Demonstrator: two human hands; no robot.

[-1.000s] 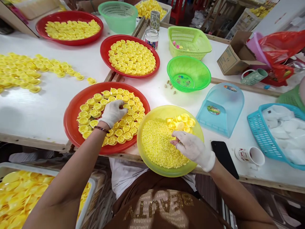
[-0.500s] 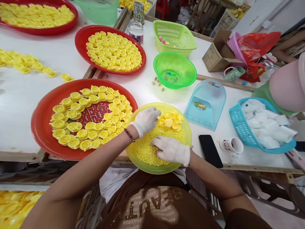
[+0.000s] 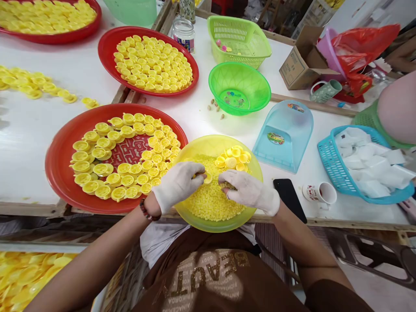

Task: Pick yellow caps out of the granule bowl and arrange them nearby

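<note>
My left hand, in a white glove with bare fingertips, pinches a small yellow plastic cup over the yellow basin. Small yellow pellets fill the basin's bottom, and a pile of loose yellow cups lies on them at the far right. My right hand, gloved the same way, hovers just right of the held cup, its fingers curled together low over the pellets. What its fingertips hold is hidden. Left of the basin, a red tray carries rings of yellow cups around a bare printed centre.
Another red tray of yellow cups stands behind. A green bowl, a green basket and a blue dustpan are beyond the basin. To the right are a black phone, a mug and a blue basket of white pieces.
My left hand has come back from the pile of loose cups, toward me and left, with a yellow cup in its fingers. My right hand has lifted slightly and moved right.
</note>
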